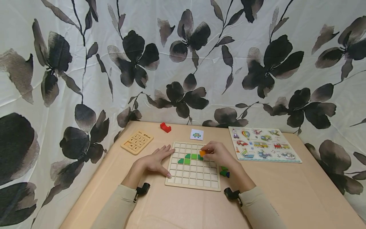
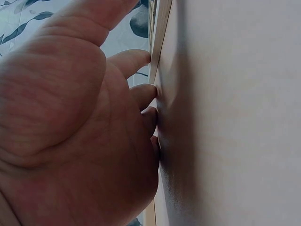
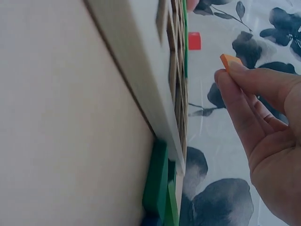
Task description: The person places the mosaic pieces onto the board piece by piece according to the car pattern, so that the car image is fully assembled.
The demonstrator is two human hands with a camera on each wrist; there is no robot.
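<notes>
A wooden grid board [image 1: 193, 182] lies on the table, with several green tiles [image 1: 187, 161] set in its upper squares. My left hand [image 1: 155, 160] has its fingers spread along the board's left edge, thumb near the lower left corner and fingertips near the upper left. Between thumb and fingertips my right hand [image 1: 218, 154] pinches a small orange tile [image 1: 202, 153] over the upper right of the grid. The right wrist view shows that orange tile [image 3: 230, 61] held above the board. Loose green and blue pieces [image 1: 224, 172] lie beside the board's right edge, below the right forearm.
A small pattern card [image 1: 196, 135] lies behind the board. At the back left are a wooden number puzzle [image 1: 137, 142] and a red block [image 1: 165, 127]. A picture puzzle board [image 1: 264, 145] lies at the right. A flowered cloth [image 1: 183, 63] hangs behind the table.
</notes>
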